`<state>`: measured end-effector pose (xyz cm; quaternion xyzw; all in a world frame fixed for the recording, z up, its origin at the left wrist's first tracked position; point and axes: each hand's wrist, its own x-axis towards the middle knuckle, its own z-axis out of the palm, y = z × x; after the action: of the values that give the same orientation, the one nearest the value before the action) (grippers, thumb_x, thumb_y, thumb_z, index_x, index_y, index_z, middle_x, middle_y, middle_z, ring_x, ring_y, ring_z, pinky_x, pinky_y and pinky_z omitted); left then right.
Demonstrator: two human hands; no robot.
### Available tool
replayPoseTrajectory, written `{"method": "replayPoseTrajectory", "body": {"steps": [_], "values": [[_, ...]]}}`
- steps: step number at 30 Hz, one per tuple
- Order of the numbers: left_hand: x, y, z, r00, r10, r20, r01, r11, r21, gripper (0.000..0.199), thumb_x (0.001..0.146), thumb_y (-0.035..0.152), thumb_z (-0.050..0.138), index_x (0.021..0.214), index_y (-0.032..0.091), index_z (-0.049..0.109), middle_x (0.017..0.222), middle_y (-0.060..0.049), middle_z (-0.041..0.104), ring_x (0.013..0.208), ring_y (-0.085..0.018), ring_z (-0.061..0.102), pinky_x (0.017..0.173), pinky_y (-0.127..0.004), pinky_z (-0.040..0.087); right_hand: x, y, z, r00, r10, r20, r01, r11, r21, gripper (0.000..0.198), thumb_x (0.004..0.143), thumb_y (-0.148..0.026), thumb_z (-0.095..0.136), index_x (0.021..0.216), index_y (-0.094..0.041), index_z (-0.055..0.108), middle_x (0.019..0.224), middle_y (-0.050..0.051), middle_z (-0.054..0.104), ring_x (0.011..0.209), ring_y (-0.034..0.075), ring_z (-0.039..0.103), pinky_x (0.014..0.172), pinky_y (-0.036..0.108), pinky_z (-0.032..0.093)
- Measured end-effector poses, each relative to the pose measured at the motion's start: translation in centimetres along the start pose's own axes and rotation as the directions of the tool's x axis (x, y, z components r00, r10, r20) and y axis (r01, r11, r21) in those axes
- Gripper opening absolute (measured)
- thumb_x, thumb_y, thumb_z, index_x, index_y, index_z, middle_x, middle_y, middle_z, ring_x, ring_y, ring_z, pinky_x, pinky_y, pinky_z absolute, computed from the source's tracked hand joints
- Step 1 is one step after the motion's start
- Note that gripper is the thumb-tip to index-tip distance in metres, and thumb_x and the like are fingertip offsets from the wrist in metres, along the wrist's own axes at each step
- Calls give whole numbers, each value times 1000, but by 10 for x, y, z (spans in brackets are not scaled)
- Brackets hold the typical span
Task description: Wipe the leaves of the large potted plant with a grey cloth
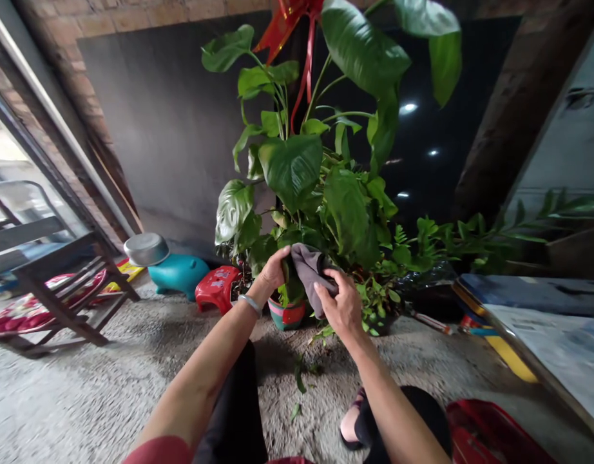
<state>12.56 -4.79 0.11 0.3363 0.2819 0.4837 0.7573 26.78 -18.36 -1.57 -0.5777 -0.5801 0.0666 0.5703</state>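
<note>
While closed on leaf [288, 283] — both hands' [345, 303] grip around grey cloth [309, 267].

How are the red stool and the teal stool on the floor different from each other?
The red stool sits bare, while the teal stool carries a metal bowl at its left end. The red stool shows a pale pattern on its top; the teal stool looks plain and rounder. The red stool lies closer to the left hand and the plant pot. Both are low plastic pieces standing on the gritty floor.
</note>
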Motion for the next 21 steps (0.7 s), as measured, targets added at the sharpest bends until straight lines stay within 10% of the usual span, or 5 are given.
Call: {"method": "replayPoseTrajectory", "body": {"steps": [7,10,14,18,21], "values": [[10,-8,-3,976,-70,-204,85,994,69,9,73,13,79,78,15,72,63,-4,74,62,-20,74,69,-31,61,-33,1,-48,940,217,263,-240,969,58,20,75,-43,71,83,-26,76,87,7,81,83,33,76,77,47,61],[9,-11,-3,973,-56,-225,65,997,36,8,76,14,79,78,14,71,67,-5,75,64,-20,76,71,-29,62,-6,-24,-74,964,263,49,-267,948,171,36,76,-53,74,96,-23,78,92,7,80,85,30,74,77,44,60],[3,-14,3,977,-56,-205,51,998,-26,3,83,17,75,85,14,74,70,-5,77,73,-20,78,76,-28,62,35,-38,-55,966,-1,-258,22,997,78,43,78,-51,68,107,-20,74,108,11,78,103,31,69,96,49,55],[-2,-13,9,973,-49,-226,32,996,-80,5,88,16,70,85,16,73,68,-4,76,77,-20,79,80,-27,63,5,-8,-12,993,99,60,-104,990,94,30,73,-44,68,94,-24,74,99,9,79,97,31,69,95,51,54],[-4,-11,4,956,-37,-293,9,995,-96,3,86,13,71,84,14,72,69,-5,77,79,-22,80,83,-30,64,-42,13,-15,918,319,236,-363,916,173,28,72,-47,71,89,-26,75,92,8,80,90,32,72,86,49,58]]}}
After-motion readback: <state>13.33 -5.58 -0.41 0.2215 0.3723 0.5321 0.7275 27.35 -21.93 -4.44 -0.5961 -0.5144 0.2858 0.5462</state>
